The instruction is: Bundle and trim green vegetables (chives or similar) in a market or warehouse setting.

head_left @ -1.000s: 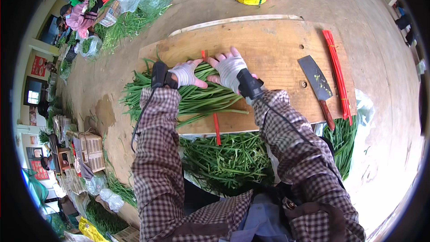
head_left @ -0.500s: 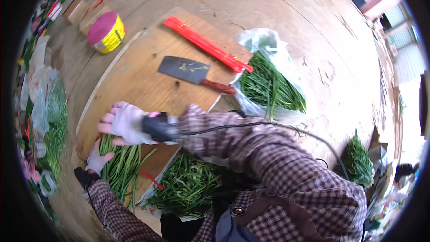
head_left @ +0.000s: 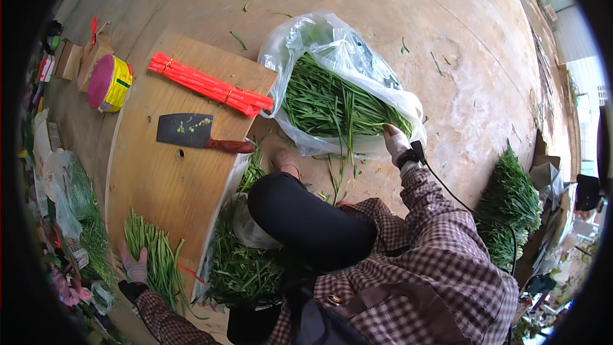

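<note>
— Where are the hands?

— The right hand (head_left: 394,144) reaches into a clear bag (head_left: 332,38) of greens (head_left: 322,105) on the floor, fingers buried in the stems; I cannot tell how tightly it grips. The left hand (head_left: 135,267) rests on a small bunch (head_left: 156,255) at the board (head_left: 159,172) edge.

— And between them?

— A cleaver (head_left: 191,133) and red ties (head_left: 207,84), untouched, on the board.

- Middle of wooden board (head_left: 159,179) bare; free passage between cleaver (head_left: 195,134) and bundle of green stalks (head_left: 153,255) at its near end
- Far end of board blocked by red strip bundle (head_left: 211,86), cleaver just beside it
- Right hand (head_left: 396,144) placed at mouth of clear plastic bag (head_left: 338,45) on the floor; bag filled with greens
- Concrete floor (head_left: 396,13) beyond bag open, a few scraps only
- Raised knee (head_left: 306,217) sits between board and bag
</note>
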A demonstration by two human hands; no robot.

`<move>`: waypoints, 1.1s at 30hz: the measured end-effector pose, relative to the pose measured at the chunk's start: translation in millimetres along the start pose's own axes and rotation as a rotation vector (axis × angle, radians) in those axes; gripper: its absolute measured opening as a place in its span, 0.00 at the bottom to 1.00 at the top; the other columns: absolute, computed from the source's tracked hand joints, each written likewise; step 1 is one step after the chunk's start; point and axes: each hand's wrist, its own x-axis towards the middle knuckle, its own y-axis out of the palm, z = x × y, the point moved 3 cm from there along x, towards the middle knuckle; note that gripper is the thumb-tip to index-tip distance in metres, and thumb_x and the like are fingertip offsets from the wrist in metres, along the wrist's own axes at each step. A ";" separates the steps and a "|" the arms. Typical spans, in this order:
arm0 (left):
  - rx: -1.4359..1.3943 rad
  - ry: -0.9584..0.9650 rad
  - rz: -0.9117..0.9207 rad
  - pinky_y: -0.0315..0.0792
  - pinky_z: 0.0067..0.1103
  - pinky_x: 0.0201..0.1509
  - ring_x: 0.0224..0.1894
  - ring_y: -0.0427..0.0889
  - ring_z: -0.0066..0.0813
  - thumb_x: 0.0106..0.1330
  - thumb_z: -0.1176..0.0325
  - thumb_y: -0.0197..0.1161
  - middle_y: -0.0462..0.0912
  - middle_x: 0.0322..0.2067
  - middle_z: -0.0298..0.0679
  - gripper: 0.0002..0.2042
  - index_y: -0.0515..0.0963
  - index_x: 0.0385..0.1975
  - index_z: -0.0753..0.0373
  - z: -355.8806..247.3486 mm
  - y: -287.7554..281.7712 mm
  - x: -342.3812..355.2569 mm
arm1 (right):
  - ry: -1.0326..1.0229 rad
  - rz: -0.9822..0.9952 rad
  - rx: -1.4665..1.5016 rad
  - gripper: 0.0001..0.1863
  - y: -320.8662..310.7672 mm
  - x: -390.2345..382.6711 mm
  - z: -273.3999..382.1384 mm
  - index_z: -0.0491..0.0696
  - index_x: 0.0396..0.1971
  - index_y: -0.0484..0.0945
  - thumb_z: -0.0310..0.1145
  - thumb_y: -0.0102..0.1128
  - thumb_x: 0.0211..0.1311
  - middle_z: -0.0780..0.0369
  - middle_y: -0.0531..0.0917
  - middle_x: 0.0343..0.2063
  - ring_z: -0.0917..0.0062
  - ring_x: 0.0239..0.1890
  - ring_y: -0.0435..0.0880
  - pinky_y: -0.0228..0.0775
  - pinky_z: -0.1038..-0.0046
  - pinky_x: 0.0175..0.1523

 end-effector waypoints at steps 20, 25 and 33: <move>-0.022 0.261 -0.579 0.67 0.28 0.56 0.53 0.72 0.38 0.69 0.73 0.50 0.71 0.54 0.45 0.20 0.61 0.60 0.66 -329.9 -62.3 -53.9 | 0.212 0.037 -0.594 0.43 -34.0 58.2 -39.6 0.42 0.56 0.62 0.43 0.72 0.39 0.49 0.73 0.48 0.57 0.50 0.73 0.67 0.64 0.54; -0.060 0.446 -0.401 0.68 0.34 0.56 0.53 0.71 0.43 0.66 0.71 0.54 0.70 0.54 0.48 0.21 0.62 0.58 0.65 -382.5 -56.4 -46.9 | 0.290 -0.076 -0.597 0.55 -21.7 46.1 -25.1 0.44 0.61 0.52 0.41 0.77 0.31 0.50 0.63 0.57 0.57 0.59 0.64 0.59 0.63 0.62; -0.090 0.298 -0.371 0.64 0.32 0.59 0.57 0.70 0.42 0.66 0.73 0.54 0.69 0.55 0.46 0.21 0.62 0.58 0.64 -369.1 -56.2 -50.6 | 0.311 0.095 -0.242 0.49 -15.6 79.2 -77.6 0.47 0.57 0.61 0.25 0.76 0.26 0.55 0.73 0.51 0.63 0.55 0.70 0.65 0.66 0.58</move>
